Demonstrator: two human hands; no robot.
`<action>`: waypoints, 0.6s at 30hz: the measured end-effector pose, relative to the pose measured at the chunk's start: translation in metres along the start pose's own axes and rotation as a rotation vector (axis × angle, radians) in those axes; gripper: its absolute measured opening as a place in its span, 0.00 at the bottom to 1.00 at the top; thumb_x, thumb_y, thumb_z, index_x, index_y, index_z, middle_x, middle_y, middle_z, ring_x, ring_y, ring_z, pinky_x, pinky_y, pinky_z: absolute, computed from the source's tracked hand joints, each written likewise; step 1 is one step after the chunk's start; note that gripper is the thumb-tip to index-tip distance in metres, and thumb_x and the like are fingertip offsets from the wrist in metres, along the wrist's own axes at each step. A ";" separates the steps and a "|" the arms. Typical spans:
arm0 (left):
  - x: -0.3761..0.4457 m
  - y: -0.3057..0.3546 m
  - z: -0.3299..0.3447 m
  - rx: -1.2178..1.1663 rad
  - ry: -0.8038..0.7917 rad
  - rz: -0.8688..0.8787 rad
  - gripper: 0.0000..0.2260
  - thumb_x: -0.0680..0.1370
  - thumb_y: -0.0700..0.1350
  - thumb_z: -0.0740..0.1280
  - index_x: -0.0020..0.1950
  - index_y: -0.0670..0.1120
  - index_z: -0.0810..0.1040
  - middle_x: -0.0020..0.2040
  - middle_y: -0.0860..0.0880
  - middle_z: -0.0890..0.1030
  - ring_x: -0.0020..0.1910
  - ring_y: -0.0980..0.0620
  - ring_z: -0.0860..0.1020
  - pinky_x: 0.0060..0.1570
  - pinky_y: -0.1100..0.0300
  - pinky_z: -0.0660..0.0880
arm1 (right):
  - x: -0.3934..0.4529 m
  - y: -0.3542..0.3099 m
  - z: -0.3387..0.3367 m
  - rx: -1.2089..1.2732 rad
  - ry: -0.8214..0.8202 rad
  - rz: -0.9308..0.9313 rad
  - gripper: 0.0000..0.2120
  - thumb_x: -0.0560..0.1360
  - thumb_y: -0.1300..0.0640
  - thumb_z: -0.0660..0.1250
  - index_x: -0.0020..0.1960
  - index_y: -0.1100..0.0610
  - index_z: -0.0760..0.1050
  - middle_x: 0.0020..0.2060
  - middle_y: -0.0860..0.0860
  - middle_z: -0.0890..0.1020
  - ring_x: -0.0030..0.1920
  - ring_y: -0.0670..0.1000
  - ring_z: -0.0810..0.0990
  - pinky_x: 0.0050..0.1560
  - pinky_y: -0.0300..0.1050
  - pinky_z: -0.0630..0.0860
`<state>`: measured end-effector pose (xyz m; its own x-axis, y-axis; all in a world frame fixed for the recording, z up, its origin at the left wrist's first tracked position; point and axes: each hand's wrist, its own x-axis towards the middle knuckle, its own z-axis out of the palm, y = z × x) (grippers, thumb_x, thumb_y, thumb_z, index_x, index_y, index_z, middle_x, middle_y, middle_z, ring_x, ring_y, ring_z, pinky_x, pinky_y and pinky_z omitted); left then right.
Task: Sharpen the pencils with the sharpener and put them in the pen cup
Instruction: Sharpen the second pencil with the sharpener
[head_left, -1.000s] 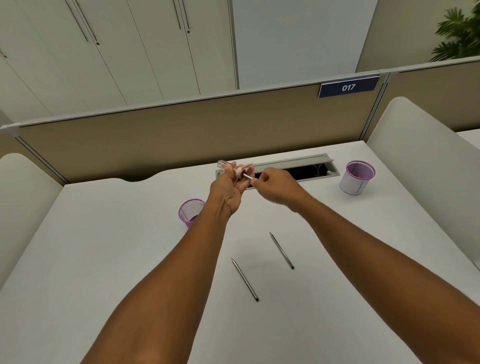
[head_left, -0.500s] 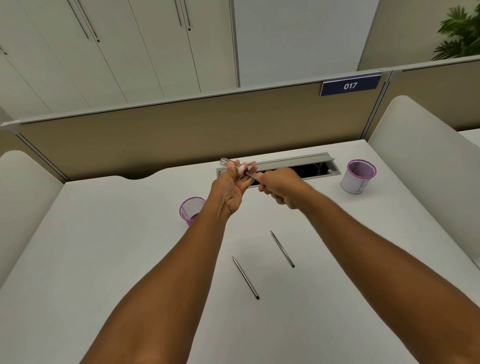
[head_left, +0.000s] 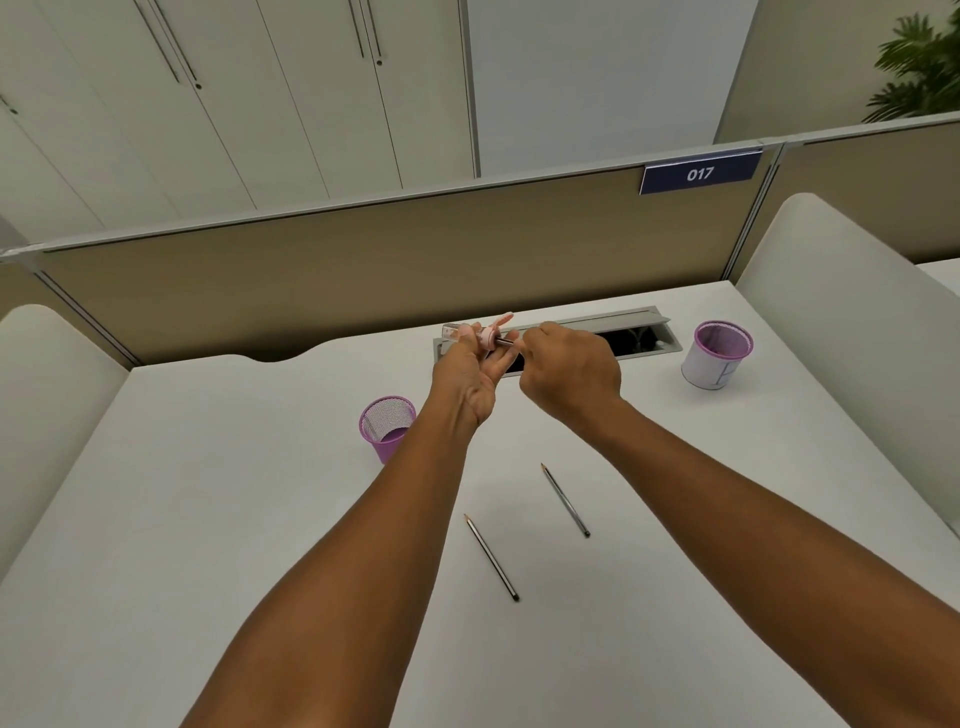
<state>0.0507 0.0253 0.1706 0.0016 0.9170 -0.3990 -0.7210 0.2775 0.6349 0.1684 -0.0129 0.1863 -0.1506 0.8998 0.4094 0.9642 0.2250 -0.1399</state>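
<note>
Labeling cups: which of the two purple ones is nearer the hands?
The all-purple mesh cup, just left of the left hand's wrist. The other cup, with white sides and a purple rim, stands far right by the cable slot.

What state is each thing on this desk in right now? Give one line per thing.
Sharpener: gripped by left hand.
Held pencil: in sharpener, gripped by right hand.
Nearer pencil: lying loose.
Farther pencil: lying loose.
Mesh cup: upright.
White-sided cup: upright.
Cable hatch: open.

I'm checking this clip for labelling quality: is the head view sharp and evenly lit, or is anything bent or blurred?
Head view: even, soft light, no glare; wide-angle lens bows the partition; the sharpener in the left hand looks soft; both loose pencils read clearly.
</note>
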 end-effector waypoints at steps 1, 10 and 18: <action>0.000 -0.001 0.001 0.003 -0.009 -0.002 0.08 0.84 0.45 0.56 0.53 0.41 0.69 0.48 0.39 0.82 0.43 0.42 0.81 0.43 0.51 0.82 | 0.002 -0.002 -0.003 0.016 -0.065 0.055 0.10 0.77 0.57 0.58 0.42 0.58 0.75 0.36 0.54 0.78 0.32 0.53 0.70 0.32 0.43 0.64; -0.001 -0.003 0.000 0.022 -0.014 0.018 0.10 0.84 0.46 0.57 0.51 0.41 0.74 0.51 0.39 0.80 0.40 0.46 0.83 0.46 0.51 0.81 | 0.028 0.013 -0.022 1.172 -0.760 0.994 0.16 0.81 0.56 0.55 0.41 0.61 0.77 0.24 0.48 0.70 0.21 0.44 0.60 0.18 0.35 0.56; 0.004 -0.005 -0.001 0.004 0.071 0.004 0.08 0.84 0.44 0.56 0.58 0.40 0.70 0.53 0.37 0.81 0.37 0.45 0.84 0.40 0.51 0.83 | -0.005 -0.001 0.006 0.173 -0.136 0.272 0.12 0.80 0.50 0.58 0.44 0.56 0.73 0.41 0.53 0.78 0.38 0.56 0.74 0.36 0.45 0.64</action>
<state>0.0532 0.0270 0.1653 -0.0505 0.8955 -0.4421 -0.7183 0.2750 0.6391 0.1672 -0.0157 0.1792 0.0674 0.9746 0.2137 0.9236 0.0201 -0.3829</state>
